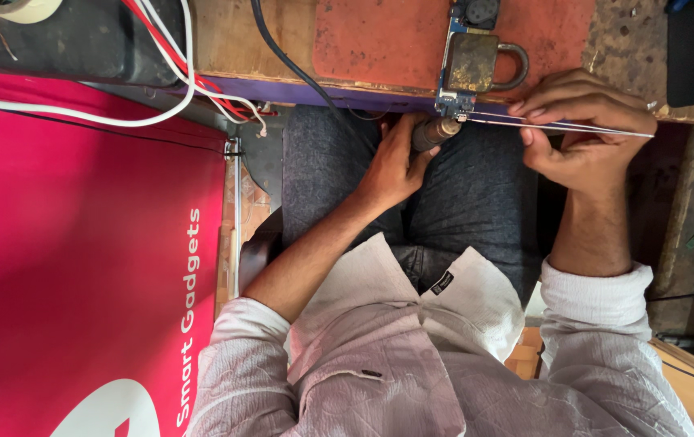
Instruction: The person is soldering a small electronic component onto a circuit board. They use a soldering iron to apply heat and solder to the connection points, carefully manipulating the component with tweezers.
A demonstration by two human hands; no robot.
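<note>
One worn wooden bench (242,40), red mat (387,40)

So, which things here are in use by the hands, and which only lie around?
In use:
left hand on brown cylindrical tool
right hand holding thin silver wire
small blue circuit board
brass padlock on it

Lying around:
red and white cables
tape roll
pink banner

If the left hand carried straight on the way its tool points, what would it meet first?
Most likely the small blue circuit board at the bench edge: the left hand aims its cylindrical tool up at it, tip almost there. Depth is unclear.
</note>
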